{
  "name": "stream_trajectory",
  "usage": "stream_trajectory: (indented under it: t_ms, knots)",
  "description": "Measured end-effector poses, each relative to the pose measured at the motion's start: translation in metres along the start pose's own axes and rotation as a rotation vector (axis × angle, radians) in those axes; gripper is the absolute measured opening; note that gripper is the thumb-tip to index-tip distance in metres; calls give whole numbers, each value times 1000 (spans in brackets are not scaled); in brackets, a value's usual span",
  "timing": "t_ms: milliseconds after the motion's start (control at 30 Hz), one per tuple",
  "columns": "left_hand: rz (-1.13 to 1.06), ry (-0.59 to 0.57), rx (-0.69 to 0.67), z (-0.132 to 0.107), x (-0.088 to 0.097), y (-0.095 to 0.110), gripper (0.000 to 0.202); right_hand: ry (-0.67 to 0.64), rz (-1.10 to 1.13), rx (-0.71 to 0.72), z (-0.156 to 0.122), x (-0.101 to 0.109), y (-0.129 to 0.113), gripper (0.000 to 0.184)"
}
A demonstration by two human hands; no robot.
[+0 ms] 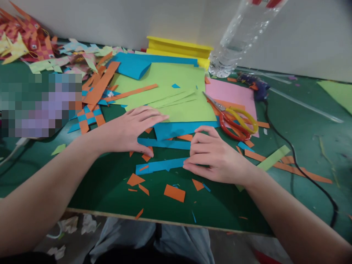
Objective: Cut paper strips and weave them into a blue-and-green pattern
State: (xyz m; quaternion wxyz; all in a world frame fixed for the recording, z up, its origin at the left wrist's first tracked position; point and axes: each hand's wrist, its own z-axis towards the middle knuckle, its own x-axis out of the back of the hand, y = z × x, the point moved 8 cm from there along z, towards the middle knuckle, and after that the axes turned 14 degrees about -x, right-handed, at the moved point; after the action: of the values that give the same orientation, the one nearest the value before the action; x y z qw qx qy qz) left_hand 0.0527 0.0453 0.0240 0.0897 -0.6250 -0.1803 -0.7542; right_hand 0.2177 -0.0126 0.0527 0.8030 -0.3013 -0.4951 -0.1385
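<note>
My left hand [129, 130] lies flat with fingers stretched over the edge of a light green paper sheet [176, 95] and a blue strip [165, 143]. My right hand [214, 156] is curled, its fingertips pinching the right end of a second blue paper strip [158, 165] on the green table [110, 190]. A wider blue paper piece [181, 128] sits between the two hands. Orange paper scraps [174, 192] lie scattered in front of both hands.
Scissors [233, 119] with red and yellow handles rest on pink paper [233, 95] at right. A clear plastic bottle [242, 33] looms at top. A glue gun [257, 86] with black cord [299, 165], yellow folded paper [178, 47], a woven orange-blue piece [88, 117] and woven paper figures [24, 40] surround.
</note>
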Motion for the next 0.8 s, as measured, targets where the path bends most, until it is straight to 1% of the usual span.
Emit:
stream_trajectory:
  t_ms: [100, 200, 267, 333, 400, 467, 567, 800]
  knots:
    - [-58, 46, -16, 2, 5, 2, 87, 22, 9, -9, 1, 3, 2, 18]
    - [-85, 156, -49, 7, 15, 7, 68, 87, -80, -43, 1, 7, 7, 11]
    - [-46, 201, -86, 10, 19, 13, 53, 116, -153, -78, 1, 7, 13, 13]
    - [26, 191, -133, 13, 18, 19, 42, 105, -200, -106, 1, 4, 18, 18]
    - [93, 149, -180, 16, 13, 24, 37, 73, -215, -121, 1, -1, 23, 22]
    - [131, 113, -211, 17, 9, 27, 37, 59, -218, -114, 1, -3, 24, 21]
    - [148, 77, -226, 17, 5, 28, 37, 80, -227, -92, 2, -3, 23, 17]
    - [123, 81, -221, 17, 6, 29, 34, 108, -296, -44, 0, -3, 18, 17]
